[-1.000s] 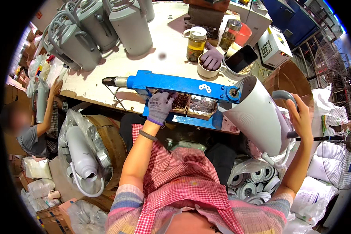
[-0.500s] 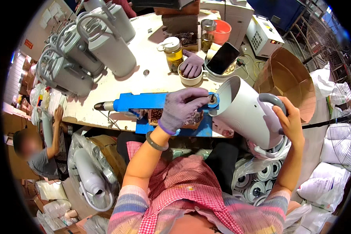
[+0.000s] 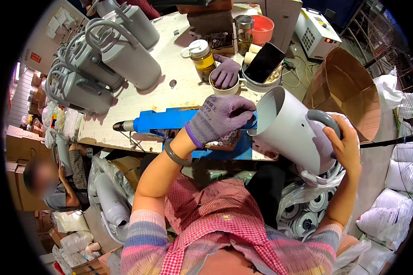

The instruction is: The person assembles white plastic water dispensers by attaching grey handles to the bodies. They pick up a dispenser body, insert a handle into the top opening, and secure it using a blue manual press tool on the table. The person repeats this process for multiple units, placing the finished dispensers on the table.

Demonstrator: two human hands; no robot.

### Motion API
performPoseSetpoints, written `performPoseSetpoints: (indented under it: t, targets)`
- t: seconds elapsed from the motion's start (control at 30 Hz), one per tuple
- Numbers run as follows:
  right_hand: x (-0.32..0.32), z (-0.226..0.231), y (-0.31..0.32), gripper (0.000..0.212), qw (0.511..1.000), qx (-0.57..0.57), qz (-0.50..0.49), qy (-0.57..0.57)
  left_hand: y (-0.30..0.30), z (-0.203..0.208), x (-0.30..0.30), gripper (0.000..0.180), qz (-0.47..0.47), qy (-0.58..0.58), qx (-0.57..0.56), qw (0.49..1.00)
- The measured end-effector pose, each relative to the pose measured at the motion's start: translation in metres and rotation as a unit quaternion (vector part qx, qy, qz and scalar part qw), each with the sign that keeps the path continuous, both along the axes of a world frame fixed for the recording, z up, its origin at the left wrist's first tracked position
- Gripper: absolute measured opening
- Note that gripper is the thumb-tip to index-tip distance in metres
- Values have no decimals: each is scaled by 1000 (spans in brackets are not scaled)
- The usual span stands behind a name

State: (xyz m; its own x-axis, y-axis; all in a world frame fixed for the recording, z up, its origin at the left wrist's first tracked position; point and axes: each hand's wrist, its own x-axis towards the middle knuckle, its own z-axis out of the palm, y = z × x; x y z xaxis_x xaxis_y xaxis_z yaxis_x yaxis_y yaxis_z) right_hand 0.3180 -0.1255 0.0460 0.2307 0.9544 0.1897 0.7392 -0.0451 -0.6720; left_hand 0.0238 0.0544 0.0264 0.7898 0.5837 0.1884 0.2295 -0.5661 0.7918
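Note:
My left hand [image 3: 220, 118], in a grey glove with a purple cuff, is closed in a pinch over the right end of a blue bench tool [image 3: 153, 122]. Whatever its fingertips hold is hidden. My bare right hand [image 3: 347, 143] grips the dark grey handle [image 3: 325, 119] of a light grey jug body [image 3: 293, 130]. The jug lies tilted, its open mouth up and left beside the tool's end and my gloved fingers. A small hole shows in its wall near the handle.
Several grey jugs [image 3: 133, 59] stand at the table's back left. Behind the tool are a yellow-banded jar [image 3: 202, 62], a cup [image 3: 226, 90] with a glove on it, and a phone [image 3: 264, 63]. A cardboard box [image 3: 323, 87] stands right. Another person [image 3: 64, 183] sits at left.
My left hand has come over the tool's end, its fingers now curled more tightly and covering the round tip. The right hand keeps its grip on the handle; the view has shifted slightly.

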Motion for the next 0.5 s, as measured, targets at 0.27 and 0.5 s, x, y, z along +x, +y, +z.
performPoseSetpoints:
  t: [0.27,0.5]
  targets:
    - [-2,1,-1,26,1000,5,3,-6,4,-16,-6,21,9,-68,-88,994]
    - [-18,5,1,26,999,-29,-8,16,23,1,-11,36,-91,34,-124,988]
